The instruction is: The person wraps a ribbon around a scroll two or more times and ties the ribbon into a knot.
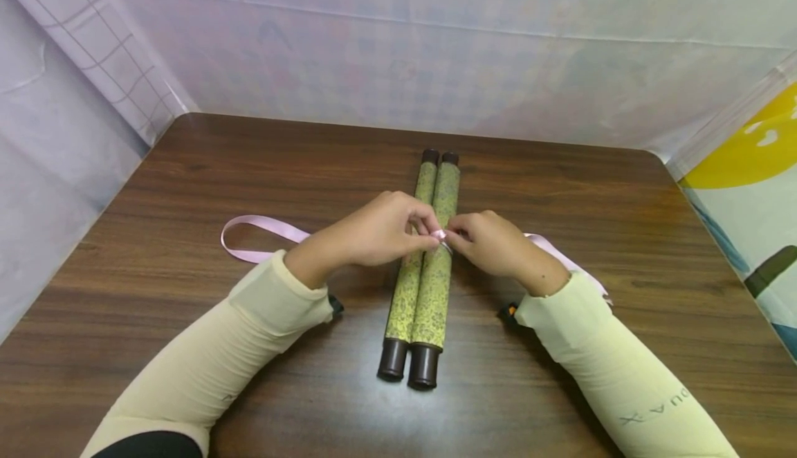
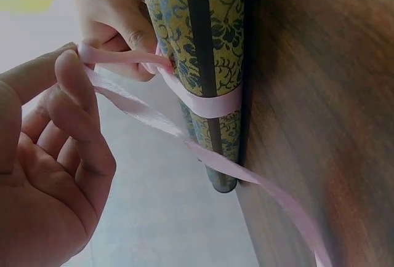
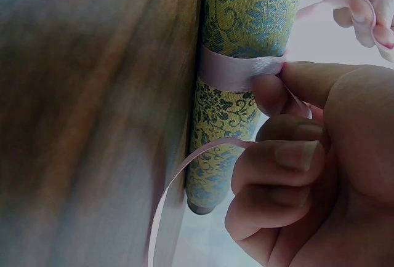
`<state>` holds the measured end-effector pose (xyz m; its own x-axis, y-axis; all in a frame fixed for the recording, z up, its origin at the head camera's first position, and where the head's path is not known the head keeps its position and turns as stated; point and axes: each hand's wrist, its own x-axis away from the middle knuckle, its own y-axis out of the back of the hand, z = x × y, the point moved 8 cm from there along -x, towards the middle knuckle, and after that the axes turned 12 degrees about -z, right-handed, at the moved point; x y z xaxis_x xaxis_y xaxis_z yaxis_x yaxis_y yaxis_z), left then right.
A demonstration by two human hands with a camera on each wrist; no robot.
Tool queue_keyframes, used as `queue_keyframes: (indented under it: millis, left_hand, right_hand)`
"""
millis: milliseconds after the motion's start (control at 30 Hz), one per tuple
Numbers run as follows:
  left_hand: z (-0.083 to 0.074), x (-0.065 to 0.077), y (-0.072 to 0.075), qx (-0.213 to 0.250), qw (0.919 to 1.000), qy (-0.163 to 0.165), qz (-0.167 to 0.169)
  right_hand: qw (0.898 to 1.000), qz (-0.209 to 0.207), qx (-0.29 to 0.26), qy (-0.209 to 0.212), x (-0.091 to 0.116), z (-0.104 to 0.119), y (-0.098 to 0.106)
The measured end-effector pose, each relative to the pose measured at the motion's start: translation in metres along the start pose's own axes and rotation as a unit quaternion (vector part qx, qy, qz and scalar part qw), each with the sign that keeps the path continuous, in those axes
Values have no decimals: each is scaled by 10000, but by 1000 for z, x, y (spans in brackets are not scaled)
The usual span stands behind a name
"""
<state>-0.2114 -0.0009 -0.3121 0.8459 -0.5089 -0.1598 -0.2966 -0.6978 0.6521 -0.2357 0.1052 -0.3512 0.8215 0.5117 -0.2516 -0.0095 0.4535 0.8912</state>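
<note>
A double-rolled scroll (image 1: 432,299) in green-gold brocade with dark end knobs lies lengthwise on the table. Around its middle runs a pink satin ribbon (image 2: 215,105), wrapped across both rolls. My left hand (image 1: 382,230) pinches a folded bit of this ribbon between thumb and forefinger, just above the scroll. From the other side, my right hand (image 1: 498,243) pinches the ribbon close against the roll, its other fingers curled, as the right wrist view shows. One ribbon tail loops out on the table to the left; another trails to the right, partly hidden behind the forearm.
The dark wood-grain table (image 1: 156,250) has rounded far corners. Pale patterned cloth (image 1: 398,50) hangs behind it and at the left side. A printed sheet with a yellow shape (image 1: 741,153) hangs at the right. Both forearms wear cream sleeves (image 1: 205,347).
</note>
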Motion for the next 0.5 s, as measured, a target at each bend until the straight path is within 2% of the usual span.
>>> queue_keyframes:
  millis: [167,367,500]
  left_hand:
    - [-2,-1,5,-226,9995,-109,-186]
    - [2,0,2,-139,9997,144,-149]
    - [5,1,2,59,9989,428,-162]
  right_hand:
    - [10000,4,4,11,0,0,0]
    - [10000,15,16,27,0,1,1]
    - [10000,10,23,45,0,1,1]
